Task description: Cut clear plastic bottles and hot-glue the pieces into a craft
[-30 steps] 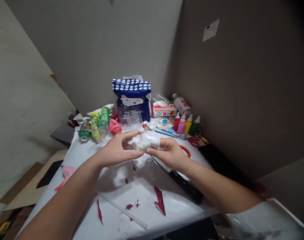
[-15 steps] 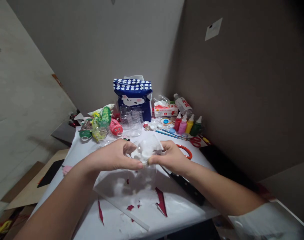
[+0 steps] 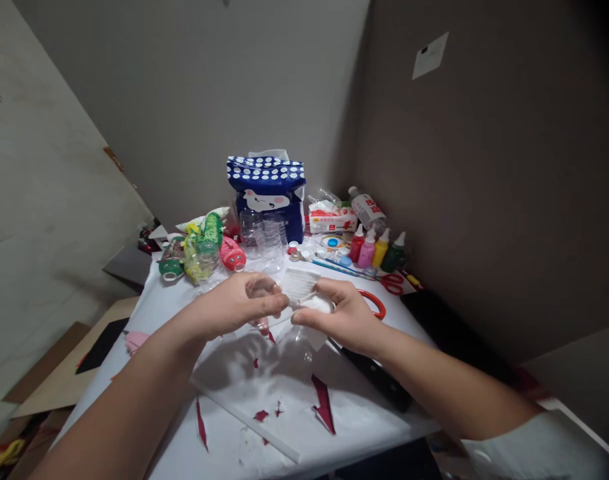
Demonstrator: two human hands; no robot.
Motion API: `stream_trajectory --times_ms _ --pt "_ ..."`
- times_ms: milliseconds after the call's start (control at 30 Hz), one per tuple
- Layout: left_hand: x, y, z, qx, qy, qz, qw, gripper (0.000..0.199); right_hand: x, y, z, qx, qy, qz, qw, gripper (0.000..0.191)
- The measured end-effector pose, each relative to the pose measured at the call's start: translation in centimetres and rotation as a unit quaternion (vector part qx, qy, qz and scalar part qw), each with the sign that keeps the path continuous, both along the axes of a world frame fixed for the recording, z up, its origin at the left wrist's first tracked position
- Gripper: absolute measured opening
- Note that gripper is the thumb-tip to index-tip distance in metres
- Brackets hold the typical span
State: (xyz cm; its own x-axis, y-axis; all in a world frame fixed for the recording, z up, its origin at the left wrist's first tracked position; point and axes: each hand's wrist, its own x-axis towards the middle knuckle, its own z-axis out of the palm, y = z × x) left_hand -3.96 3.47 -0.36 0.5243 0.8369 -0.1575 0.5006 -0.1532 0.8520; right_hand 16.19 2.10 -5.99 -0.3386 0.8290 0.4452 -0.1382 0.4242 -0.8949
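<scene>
white table fronts grey wall — right fingers pinch white wad, left fingers — can't tell.

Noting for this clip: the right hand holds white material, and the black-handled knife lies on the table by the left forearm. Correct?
The side is wrong: in the head view, the black-handled knife lies on the table by the right forearm. The right hand does hold white material.

The right arm wears a pale grey-white sleeve with a wide cuff and a small, round, pale button. The left forearm, left hand and right hand are bare.
</scene>
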Motion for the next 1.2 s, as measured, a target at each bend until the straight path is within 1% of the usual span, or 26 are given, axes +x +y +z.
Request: stream_trajectory --times_ms 67,133,167,233,333,367,433,500,567,633,700,767,800,867,933,1000,1067,1133,1200 --pt "0.2 -0.1 -0.1 -0.005 0.010 -0.006 1.000 0.042 0.0 -0.2 0.1 0.021 0.000 -0.010 1.000 0.008" --pt "0.3 -0.2 0.0 -0.034 0.011 -0.017 0.999 0.039 0.0 -0.2 -0.1 0.023 0.003 0.001 1.000 0.014" --pt "0.3 -0.3 0.1 -0.057 0.010 -0.022 0.998 0.038 0.0 -0.2 -0.4 0.010 0.008 0.015 1.000 0.017" --pt "0.3 -0.5 0.3 -0.098 0.017 -0.029 0.995 0.037 0.1 -0.1 -0.9 -0.041 0.020 0.049 0.998 0.023" --pt "0.1 -0.7 0.7 -0.120 0.033 -0.054 0.991 0.038 0.1 0.4 -1.4 -0.145 0.077 0.085 0.983 0.028" --pt "0.1 -0.7 0.7 -0.121 0.038 -0.064 0.990 0.039 0.0 0.6 -1.4 -0.172 0.108 0.078 0.976 0.028" --pt "0.0 -0.7 0.7 -0.117 0.046 -0.070 0.990 0.043 0.0 1.1 -1.2 -0.198 0.171 0.025 0.965 0.028" --pt "0.1 -0.6 0.5 -0.105 0.048 -0.054 0.992 0.043 -0.2 1.6 -1.1 -0.191 0.210 -0.049 0.958 0.028" --pt "0.2 -0.5 0.3 -0.086 0.043 -0.037 0.995 0.043 -0.4 1.7 -1.2 -0.175 0.222 -0.088 0.955 0.026" --pt "0.4 -0.5 0.0 -0.074 0.035 -0.033 0.996 0.044 -0.6 1.4 -1.6 -0.165 0.214 -0.082 0.959 0.021" --pt "0.6 -0.4 -0.3 -0.073 0.018 -0.027 0.997 0.047 -0.8 0.9 -2.0 -0.163 0.196 -0.054 0.965 0.014" --pt "0.7 -0.3 -0.5 -0.078 -0.003 -0.003 0.997 0.051 -0.9 0.4 -2.2 -0.147 0.167 -0.024 0.975 0.005" --pt "0.8 -0.3 -0.6 -0.083 -0.013 0.013 0.996 0.053 -0.9 0.2 -2.1 -0.134 0.150 -0.017 0.979 0.005" --pt "0.9 -0.3 -0.7 -0.090 -0.021 0.029 0.995 0.055 -0.8 0.3 -1.9 -0.108 0.119 -0.027 0.987 0.012" --pt "1.1 -0.4 -0.8 -0.088 -0.019 0.021 0.996 0.050 -0.6 0.5 -1.6 -0.097 0.097 -0.048 0.989 0.016" --pt "1.2 -0.5 -0.9 -0.078 -0.013 0.011 0.997 0.043 -0.4 0.8 -1.5 -0.106 0.073 -0.053 0.990 0.020" --pt "1.4 -0.7 -0.9 -0.062 0.000 0.014 0.998 0.039 -0.4 1.0 -1.6 -0.109 0.050 -0.051 0.992 0.024" --pt "1.5 -1.0 -0.8 -0.051 0.019 0.027 0.998 0.044 -0.4 1.0 -1.7 -0.069 0.032 -0.048 0.996 0.023" --pt "1.6 -1.2 -0.8 -0.034 0.034 0.037 0.998 0.058 -0.2 1.0 -1.8 -0.007 0.020 -0.031 0.999 0.014"
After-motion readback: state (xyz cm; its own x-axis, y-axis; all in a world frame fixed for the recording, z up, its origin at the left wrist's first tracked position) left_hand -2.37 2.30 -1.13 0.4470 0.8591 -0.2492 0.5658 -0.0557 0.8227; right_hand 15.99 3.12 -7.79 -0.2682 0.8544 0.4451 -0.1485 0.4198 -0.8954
